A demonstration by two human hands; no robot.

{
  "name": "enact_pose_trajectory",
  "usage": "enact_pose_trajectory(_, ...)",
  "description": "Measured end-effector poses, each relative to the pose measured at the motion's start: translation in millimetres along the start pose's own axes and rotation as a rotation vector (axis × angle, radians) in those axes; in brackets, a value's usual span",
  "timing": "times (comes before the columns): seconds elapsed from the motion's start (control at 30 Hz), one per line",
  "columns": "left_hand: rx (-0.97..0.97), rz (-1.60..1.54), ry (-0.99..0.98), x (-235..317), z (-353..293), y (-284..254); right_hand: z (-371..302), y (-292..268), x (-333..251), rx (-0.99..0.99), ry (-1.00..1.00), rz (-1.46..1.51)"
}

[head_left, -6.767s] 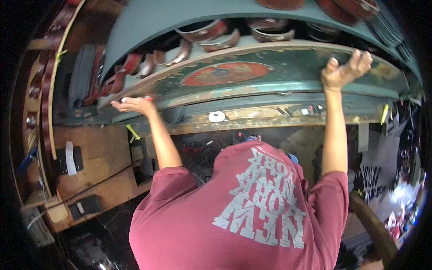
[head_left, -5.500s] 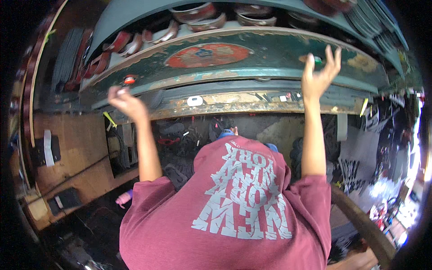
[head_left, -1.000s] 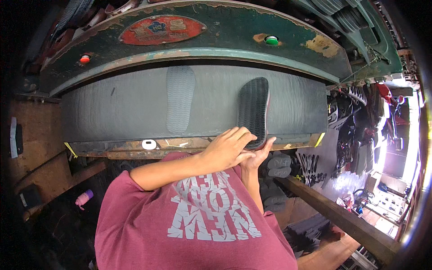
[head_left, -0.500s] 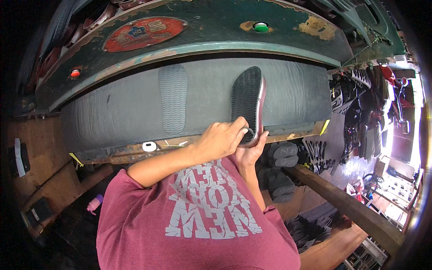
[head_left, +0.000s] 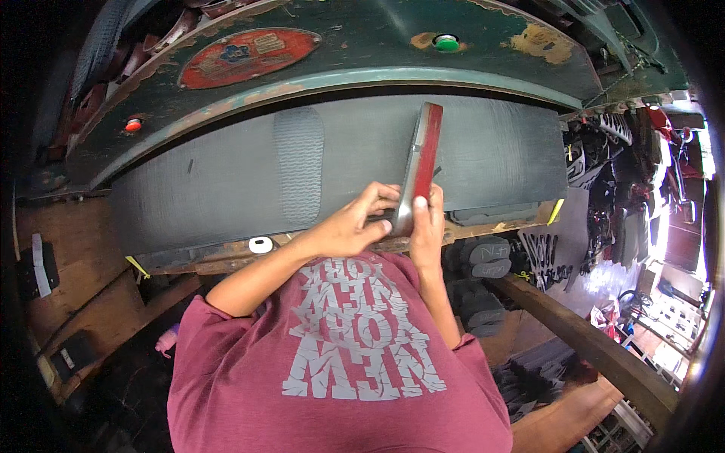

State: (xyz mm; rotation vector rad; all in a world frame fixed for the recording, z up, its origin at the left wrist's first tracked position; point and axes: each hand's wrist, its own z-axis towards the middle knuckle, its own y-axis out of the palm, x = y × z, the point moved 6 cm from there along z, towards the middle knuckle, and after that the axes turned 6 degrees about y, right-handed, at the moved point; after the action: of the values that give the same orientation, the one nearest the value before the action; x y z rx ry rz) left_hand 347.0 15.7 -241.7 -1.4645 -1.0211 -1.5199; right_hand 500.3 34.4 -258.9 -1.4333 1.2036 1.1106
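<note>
Right hand (head_left: 428,220) closed on the near end of a long red-and-silver metal form (head_left: 424,158), thumb on its red side. Left hand (head_left: 368,219) part-curled at that end; I can't tell if it grips. I see the form edge-on, crossing the near edge of a long grey slab (head_left: 226,174), right of a grey ridged sole-shaped piece (head_left: 300,170).

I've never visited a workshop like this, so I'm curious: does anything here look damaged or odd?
Yes: the dark green panel beyond the grey sheet has a ragged tan patch near its right end and a smaller one beside the green button. The green paint seems worn away there.
</note>
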Motion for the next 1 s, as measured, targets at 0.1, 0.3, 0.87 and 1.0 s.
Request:
enact_pose_trajectory(0.1,0.116,-0.34,-0.192,-48.2,-16.5,-12.7,14.8,23.8,-15.4,-0.042,-0.16,-0.426)
enact_pose_trajectory(0.3,0.278,0.172,-0.277,-88.5,-26.4,-22.9,27.6,60.4,7.4,-0.146,-0.368,-0.937)
enact_pose_trajectory(0.87,0.208,0.476,-0.28,-76.0,-16.9,-30.8,32.3,-21.2,45.1,-0.302,-0.001,-0.311)
enact_pose_trajectory(1.0,0.262,0.521,-0.256,-76.1,-7.7,-31.9,44.0,-22.5,56.8,-0.311,0.036,-0.229)
